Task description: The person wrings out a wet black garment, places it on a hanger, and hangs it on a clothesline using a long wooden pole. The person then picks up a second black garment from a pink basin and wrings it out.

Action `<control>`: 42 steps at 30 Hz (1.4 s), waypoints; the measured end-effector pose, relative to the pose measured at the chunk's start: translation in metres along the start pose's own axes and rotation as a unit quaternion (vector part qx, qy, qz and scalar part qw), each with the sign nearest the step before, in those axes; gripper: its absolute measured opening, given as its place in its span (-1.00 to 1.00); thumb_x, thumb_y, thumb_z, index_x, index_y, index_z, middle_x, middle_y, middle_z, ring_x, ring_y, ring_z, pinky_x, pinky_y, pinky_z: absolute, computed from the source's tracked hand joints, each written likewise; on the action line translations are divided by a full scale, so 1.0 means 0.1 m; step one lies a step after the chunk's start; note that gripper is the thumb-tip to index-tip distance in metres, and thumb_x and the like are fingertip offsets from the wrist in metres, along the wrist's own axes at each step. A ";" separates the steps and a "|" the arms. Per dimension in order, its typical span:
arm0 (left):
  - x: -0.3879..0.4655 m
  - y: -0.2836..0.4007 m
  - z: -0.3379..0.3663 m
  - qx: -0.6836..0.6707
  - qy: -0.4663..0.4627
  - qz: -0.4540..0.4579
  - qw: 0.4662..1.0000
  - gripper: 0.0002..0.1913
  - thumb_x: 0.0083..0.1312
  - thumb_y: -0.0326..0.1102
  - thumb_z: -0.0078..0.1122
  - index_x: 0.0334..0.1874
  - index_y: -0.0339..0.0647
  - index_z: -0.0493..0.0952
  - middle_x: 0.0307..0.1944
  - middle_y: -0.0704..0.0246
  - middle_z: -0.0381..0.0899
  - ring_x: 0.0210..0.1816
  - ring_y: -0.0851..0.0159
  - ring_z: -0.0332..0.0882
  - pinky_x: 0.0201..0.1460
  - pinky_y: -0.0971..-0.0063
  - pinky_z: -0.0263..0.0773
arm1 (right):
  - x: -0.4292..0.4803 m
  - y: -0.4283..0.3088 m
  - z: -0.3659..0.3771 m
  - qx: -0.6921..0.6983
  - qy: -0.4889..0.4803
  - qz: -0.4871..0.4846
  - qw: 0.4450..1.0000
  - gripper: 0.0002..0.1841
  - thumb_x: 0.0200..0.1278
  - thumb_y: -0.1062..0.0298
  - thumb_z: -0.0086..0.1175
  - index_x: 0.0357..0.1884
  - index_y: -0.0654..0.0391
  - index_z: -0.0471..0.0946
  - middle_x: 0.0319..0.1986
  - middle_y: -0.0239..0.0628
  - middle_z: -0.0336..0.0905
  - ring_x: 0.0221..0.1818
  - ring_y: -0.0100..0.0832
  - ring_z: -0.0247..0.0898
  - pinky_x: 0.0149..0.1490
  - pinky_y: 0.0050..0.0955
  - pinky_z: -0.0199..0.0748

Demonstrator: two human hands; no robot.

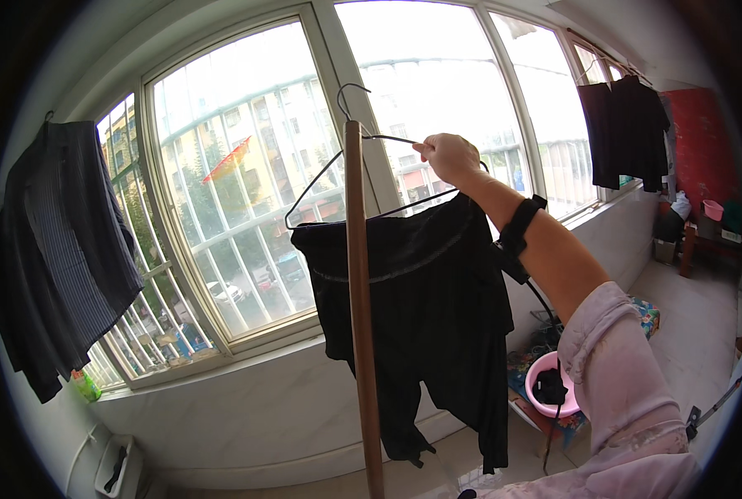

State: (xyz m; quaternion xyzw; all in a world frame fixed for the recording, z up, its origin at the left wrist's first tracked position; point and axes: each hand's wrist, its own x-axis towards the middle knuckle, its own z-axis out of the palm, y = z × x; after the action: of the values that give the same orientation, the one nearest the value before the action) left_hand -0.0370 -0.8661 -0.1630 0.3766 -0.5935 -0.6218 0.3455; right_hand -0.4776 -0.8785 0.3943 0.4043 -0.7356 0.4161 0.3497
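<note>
My right hand (450, 155) grips the upper right arm of a dark wire clothes hanger (313, 186), whose hook points up. A pair of black trousers (433, 324) hangs from the hanger, with the waist at the bar and the legs dangling. In front of them a brown pole (359, 299) runs almost upright, its top just below the hook. Whether the pole touches the hanger, I cannot tell. A black strap (520, 227) with a device circles my right forearm. My left hand is out of view, and so is the lower end of the pole.
Barred windows (233, 181) stretch behind the hanger. A dark shirt (65, 249) hangs at the left, and dark garments (626, 131) hang at the far right. Below my arm, a pink basin (536, 405) holds a black cloth. A white wall-side container (131, 468) sits at lower left.
</note>
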 end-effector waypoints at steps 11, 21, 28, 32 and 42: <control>-0.07 0.63 0.14 0.046 0.091 0.117 0.988 -0.72 0.19 -0.35 0.23 -0.61 -0.15 0.34 -0.68 0.61 0.18 -0.60 0.58 0.12 -0.61 0.53 0.04 | 0.12 -0.32 -0.14 0.021 0.210 -0.191 0.958 -0.50 0.22 0.05 0.11 0.12 0.13 0.43 -0.07 -0.17 0.53 0.11 -0.19 0.36 0.19 -0.23 0.27; -0.02 1.07 0.09 -0.040 0.194 0.135 0.971 -0.80 0.20 -0.33 0.26 -0.53 -0.18 0.45 -0.67 0.58 0.34 -0.61 0.57 0.25 -0.59 0.57 0.19 | -1.41 -0.07 -1.50 0.189 0.389 -0.467 0.771 -0.13 -0.06 -0.22 0.24 0.18 0.23 0.28 0.12 -0.12 0.34 0.26 -0.15 0.18 0.36 -0.11 0.01; 0.01 1.42 -0.13 0.028 0.256 0.205 0.944 -0.82 0.19 -0.42 0.17 -0.51 -0.24 0.36 -0.74 0.50 0.32 -0.75 0.55 0.28 -0.72 0.62 0.16 | -1.83 0.64 -1.55 0.127 0.313 -0.389 0.857 -0.15 -0.05 -0.20 0.24 0.17 0.23 0.29 0.11 -0.12 0.35 0.24 -0.15 0.19 0.34 -0.11 0.02; -0.02 1.51 -0.27 0.049 0.309 0.233 0.921 -0.78 0.17 -0.41 0.22 -0.57 -0.24 0.38 -0.71 0.55 0.32 -0.66 0.60 0.25 -0.63 0.61 0.15 | -1.98 0.89 -1.47 0.117 0.260 -0.348 0.893 -0.16 -0.05 -0.19 0.24 0.16 0.24 0.29 0.10 -0.12 0.35 0.22 -0.16 0.19 0.33 -0.12 0.03; -0.06 1.77 -0.42 0.121 0.402 0.301 0.856 -0.79 0.20 -0.29 0.26 -0.45 -0.28 0.48 -0.57 0.52 0.41 -0.54 0.50 0.32 -0.49 0.53 0.30 | -2.27 1.07 -1.28 0.121 0.209 -0.287 0.927 -0.19 -0.04 -0.16 0.24 0.14 0.25 0.30 0.07 -0.12 0.36 0.19 -0.16 0.20 0.30 -0.13 0.05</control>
State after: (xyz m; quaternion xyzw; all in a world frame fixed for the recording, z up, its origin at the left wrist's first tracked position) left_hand -0.0002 -0.8912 0.0135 0.4352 -0.5584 -0.2051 0.6759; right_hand -0.4527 -0.6599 0.2186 0.5415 -0.4423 0.4584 0.5486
